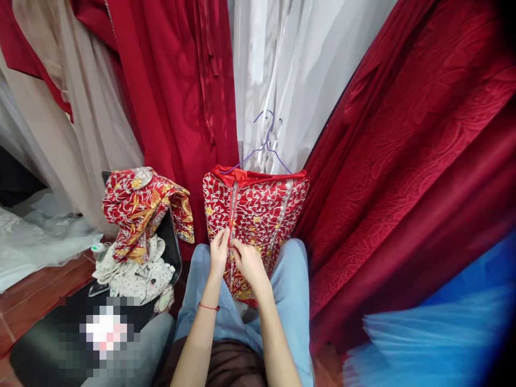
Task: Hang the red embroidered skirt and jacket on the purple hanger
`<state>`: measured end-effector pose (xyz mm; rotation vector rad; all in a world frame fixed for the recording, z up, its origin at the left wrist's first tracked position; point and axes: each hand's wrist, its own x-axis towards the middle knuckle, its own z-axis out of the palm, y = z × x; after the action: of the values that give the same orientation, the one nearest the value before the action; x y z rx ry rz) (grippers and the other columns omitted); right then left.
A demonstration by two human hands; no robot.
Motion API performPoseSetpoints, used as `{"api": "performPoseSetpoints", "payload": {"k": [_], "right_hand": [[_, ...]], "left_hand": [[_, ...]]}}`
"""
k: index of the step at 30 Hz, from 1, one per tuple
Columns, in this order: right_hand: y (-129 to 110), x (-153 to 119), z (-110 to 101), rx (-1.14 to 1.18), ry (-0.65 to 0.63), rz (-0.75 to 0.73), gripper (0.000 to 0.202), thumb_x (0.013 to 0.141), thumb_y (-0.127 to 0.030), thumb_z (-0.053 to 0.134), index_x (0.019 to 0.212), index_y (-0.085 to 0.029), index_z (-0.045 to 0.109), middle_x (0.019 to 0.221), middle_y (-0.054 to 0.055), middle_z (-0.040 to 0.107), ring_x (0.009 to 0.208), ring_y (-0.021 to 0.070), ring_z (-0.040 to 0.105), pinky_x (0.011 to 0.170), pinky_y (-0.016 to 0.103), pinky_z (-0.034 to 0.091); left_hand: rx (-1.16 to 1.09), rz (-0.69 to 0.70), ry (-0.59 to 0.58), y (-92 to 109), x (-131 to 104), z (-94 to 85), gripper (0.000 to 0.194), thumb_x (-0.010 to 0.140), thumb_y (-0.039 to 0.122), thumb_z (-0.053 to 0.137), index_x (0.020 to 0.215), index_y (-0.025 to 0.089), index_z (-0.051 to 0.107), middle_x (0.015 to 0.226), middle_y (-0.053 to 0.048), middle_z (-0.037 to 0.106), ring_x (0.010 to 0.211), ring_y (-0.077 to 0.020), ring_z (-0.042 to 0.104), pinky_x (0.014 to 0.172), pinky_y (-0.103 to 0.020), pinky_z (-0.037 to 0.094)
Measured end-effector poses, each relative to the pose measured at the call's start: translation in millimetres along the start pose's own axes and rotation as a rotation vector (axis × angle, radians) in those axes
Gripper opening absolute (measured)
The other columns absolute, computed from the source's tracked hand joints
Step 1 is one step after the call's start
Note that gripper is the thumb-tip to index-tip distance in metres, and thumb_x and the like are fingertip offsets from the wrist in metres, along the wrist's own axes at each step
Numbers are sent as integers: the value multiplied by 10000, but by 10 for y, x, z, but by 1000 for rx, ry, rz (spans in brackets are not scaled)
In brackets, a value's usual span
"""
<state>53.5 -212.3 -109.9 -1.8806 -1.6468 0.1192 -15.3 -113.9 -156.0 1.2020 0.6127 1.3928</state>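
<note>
A red garment (262, 209) with silver and gold embroidery hangs from a thin purple hanger (266, 144) in front of my knees. My left hand (220, 244) pinches the edge of a vertical seam or opening on the garment's left part. Just to its right, my right hand (245, 260) has its fingers closed at the same strip, close to the left fingertips. The exact bit of fabric or fastener between the fingers is too small to make out. Below the hands, the garment's lower part hangs between my legs.
At left, a black chair (44, 338) bears another red and gold embroidered garment (141, 209) and white dotted cloth (141, 282). Long red gowns (181, 107) and white gowns (318, 75) hang behind. Blue tulle (435, 344) spreads at the lower right.
</note>
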Motion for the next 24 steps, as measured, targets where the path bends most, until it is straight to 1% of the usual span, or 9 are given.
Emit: {"api": "performPoseSetpoints", "payload": {"k": [3, 6, 8, 11, 14, 17, 18, 21, 24], "right_hand": [[-41, -14, 32, -60, -63, 13, 143, 971, -203, 482, 912, -220, 611, 837, 29, 709, 753, 172, 649, 615, 255, 288], [-25, -24, 71, 23, -96, 23, 252, 956, -223, 502, 707, -198, 531, 667, 7, 614, 634, 146, 553, 591, 264, 252], [-1, -19, 80, 241, -87, 3, 360, 970, -279, 480, 620, -198, 445, 577, -22, 508, 555, 116, 454, 578, 258, 256], [20, 44, 41, 718, -112, 28, 464, 969, -503, 446, 609, -215, 395, 503, -58, 394, 465, 92, 350, 517, 241, 271], [9, 218, -56, 1035, -82, 143, 533, 900, -672, 452, 614, -227, 390, 461, -52, 435, 399, 84, 363, 442, 233, 230], [-10, 488, -148, 1130, 35, 201, 540, 801, -718, 564, 644, -211, 469, 506, -11, 563, 386, 83, 421, 407, 224, 202], [-12, 581, -162, 1146, 66, 199, 528, 765, -711, 613, 670, -203, 505, 542, -1, 602, 392, 85, 445, 403, 221, 223], [-9, 793, -121, 1164, 110, 152, 486, 709, -652, 711, 726, -187, 570, 665, 20, 679, 417, 92, 513, 441, 231, 367], [6, 867, 20, 1104, 163, 130, 457, 755, -631, 683, 725, -188, 578, 648, 1, 656, 413, 92, 503, 476, 247, 419]], "left_hand": [[-16, -28, 24, -3, 25, -26, 455, 679, 562, 792, 840, 157, 658, 654, 28, 574, 575, -92, 489, 558, -213, 399], [17, 15, 39, -7, 47, -57, 442, 699, 553, 782, 820, 164, 612, 618, 49, 534, 566, -82, 479, 574, -203, 395], [37, 39, 33, -12, 46, -79, 432, 738, 565, 748, 802, 175, 573, 622, 51, 528, 555, -80, 468, 553, -197, 380], [69, 45, -24, -31, 16, -102, 415, 803, 572, 688, 778, 186, 537, 613, 50, 515, 540, -84, 461, 532, -199, 364], [98, 44, -108, -49, -32, -93, 385, 860, 560, 632, 793, 193, 531, 627, 36, 545, 585, -108, 522, 584, -213, 400], [90, 53, -140, -44, -62, -67, 367, 875, 548, 619, 800, 203, 517, 683, 14, 592, 641, -128, 563, 637, -230, 418], [88, 61, -134, -36, -63, -62, 368, 877, 545, 618, 790, 205, 509, 694, 11, 595, 649, -129, 561, 647, -232, 415], [100, 74, -111, 1, -49, -67, 369, 890, 530, 608, 764, 204, 491, 673, 24, 550, 630, -120, 514, 627, -226, 381], [96, 60, -131, 41, -39, -84, 361, 898, 518, 600, 768, 199, 492, 673, 30, 534, 620, -111, 485, 612, -220, 365]]}}
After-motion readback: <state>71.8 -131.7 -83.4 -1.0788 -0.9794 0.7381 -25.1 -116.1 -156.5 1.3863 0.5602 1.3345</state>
